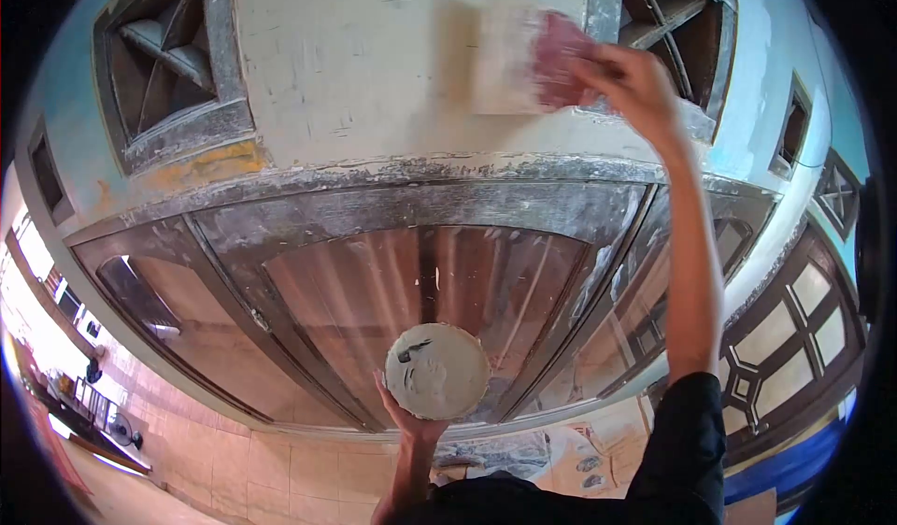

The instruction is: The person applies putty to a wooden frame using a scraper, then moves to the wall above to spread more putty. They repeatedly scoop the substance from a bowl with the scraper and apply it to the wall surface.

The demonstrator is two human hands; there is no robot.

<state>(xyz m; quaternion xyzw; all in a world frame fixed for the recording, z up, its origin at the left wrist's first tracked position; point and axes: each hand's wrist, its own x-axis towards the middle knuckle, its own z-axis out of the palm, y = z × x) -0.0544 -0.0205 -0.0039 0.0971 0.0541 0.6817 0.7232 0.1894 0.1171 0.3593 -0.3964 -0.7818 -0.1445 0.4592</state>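
My right hand [631,81] is raised at the upper right, fingers closed on a flat putty spreader. The dark red part of the putty spreader [563,63] shows by my fingers, and its pale, smeared blade lies against or very close to the wall panel [341,67]; motion blurs it. Below, my left hand [411,422] grips a round dish of putty [437,373] from underneath and the left side. Greyish-white paste fills the dish, with a dark streak near its upper left. My left fingers are partly hidden under the dish.
Latticed vent openings [168,53] flank the panel. Beneath it runs a worn wooden beam [420,209] above glazed door panels [374,287]. Stained sheets [523,450] lie on the tiled floor [280,464] below. A fan [123,429] stands at the far left.
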